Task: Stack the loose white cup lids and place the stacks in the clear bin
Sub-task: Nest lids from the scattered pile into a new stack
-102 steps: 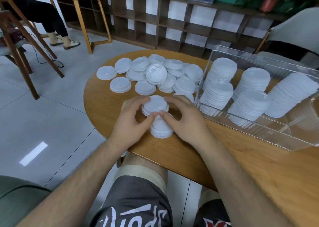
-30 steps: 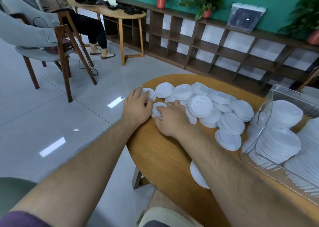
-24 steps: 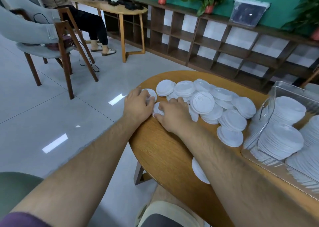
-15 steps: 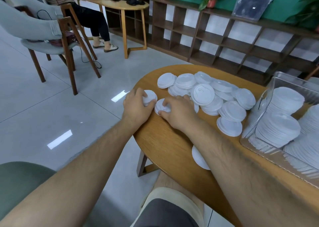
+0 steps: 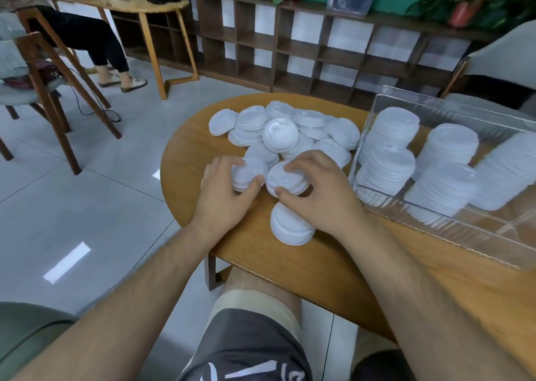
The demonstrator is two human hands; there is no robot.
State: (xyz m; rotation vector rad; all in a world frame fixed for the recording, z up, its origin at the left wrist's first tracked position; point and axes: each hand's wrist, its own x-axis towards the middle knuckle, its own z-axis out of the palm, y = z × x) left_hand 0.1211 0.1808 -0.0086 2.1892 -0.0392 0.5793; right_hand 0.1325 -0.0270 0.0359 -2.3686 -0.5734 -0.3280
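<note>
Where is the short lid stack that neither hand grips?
In the head view, the short stack stands on the wooden table near its front edge, close to the right hand and left of the clear bin.

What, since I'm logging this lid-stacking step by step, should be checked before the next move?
1. Left hand has hold of the left stack: ok, thumb and fingers curl round it.
2. Right hand has hold of the right stack: ok, fingers on top, thumb at its side.
3. Near stack safely on the table: ok, though close to the near edge.
4. Room in the clear bin: ok, bare floor seems to show at its near right end.
5. Loose pile cleared: not ok, many lids lie unstacked.
</note>
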